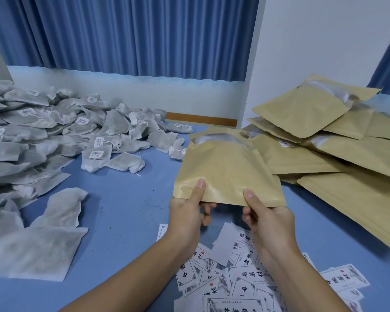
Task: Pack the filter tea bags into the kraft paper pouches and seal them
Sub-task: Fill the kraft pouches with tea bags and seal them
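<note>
Left hand (185, 212) and right hand (268, 219) are each pinching the near edge of one kraft paper pouch (225, 167), thumbs on top, fingers (206, 219) curled beneath. The pouch is hanging just above the counter (126, 199), mouth pointing away, looking flat and unfilled.

Risks, as judged:
- The filter tea bags (54, 131) are lying well apart to the left; freeing one hand to reach is leaving a thin one-sided pinch, so the pouch may be sagging or slipping.
- The mouth may be staying closed, crumpling a bag on entry.
- A string or tag may be catching in the seal.
- The pouch stack (324, 140) is sitting near enough to be nudged.
</note>
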Demonstrator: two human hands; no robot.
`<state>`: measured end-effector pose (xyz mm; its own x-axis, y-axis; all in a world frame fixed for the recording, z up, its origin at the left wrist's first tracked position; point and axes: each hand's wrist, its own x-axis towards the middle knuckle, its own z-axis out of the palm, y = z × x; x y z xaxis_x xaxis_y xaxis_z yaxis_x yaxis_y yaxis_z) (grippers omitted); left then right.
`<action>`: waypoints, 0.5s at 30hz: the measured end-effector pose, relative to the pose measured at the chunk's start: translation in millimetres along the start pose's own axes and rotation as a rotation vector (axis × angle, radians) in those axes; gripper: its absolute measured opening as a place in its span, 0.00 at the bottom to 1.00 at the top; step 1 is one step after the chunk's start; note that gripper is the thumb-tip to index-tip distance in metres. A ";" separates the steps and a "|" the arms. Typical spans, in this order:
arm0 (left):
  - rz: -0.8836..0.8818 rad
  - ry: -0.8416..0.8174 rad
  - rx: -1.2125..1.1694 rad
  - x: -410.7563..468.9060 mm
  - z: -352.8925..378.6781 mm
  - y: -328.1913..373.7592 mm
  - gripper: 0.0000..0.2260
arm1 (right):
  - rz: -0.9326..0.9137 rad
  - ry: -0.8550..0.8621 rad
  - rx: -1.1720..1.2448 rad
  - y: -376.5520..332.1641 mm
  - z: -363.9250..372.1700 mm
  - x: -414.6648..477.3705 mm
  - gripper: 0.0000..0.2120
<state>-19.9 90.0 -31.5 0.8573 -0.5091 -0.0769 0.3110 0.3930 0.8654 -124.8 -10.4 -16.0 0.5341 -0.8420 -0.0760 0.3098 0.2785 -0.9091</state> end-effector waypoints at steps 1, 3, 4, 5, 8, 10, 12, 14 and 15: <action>-0.024 -0.002 -0.025 -1.1 0.5 0.4 0.12 | -0.014 0.005 -0.025 -0.9 0.3 0.8 0.02; -0.087 0.009 -0.077 -1.9 2.7 1.3 0.18 | -0.024 0.005 -0.014 -2.9 1.0 1.5 0.02; -0.098 0.027 -0.071 -1.9 3.6 1.0 0.20 | -0.010 0.000 0.014 -2.5 2.4 0.0 0.03; -0.088 0.045 -0.027 -1.5 4.4 -0.2 0.20 | 0.012 -0.012 0.041 -1.2 4.2 -2.3 0.03; -0.058 -0.022 0.182 -7.7 7.8 -8.4 0.20 | 0.079 -0.111 0.021 4.8 13.6 -11.8 0.04; -0.062 -0.103 0.267 -14.2 9.3 -13.2 0.21 | 0.107 -0.154 -0.016 6.9 18.2 -14.7 0.08; -0.052 -0.104 0.280 -16.4 11.8 -13.3 0.23 | 0.099 -0.154 -0.051 4.7 19.3 -13.7 0.08; -0.049 -0.066 0.208 -16.1 12.7 -9.2 0.21 | 0.087 -0.179 -0.063 -0.1 19.2 -13.7 0.07; -0.054 -0.051 0.168 -14.3 12.6 -7.5 0.21 | 0.101 -0.181 -0.059 -1.4 19.1 -12.4 0.09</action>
<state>-39.7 84.7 -30.7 0.8180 -0.5658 -0.1034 0.2788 0.2327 0.9317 -116.9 8.5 -6.0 0.6942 -0.7130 -0.0983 0.2038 0.3257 -0.9232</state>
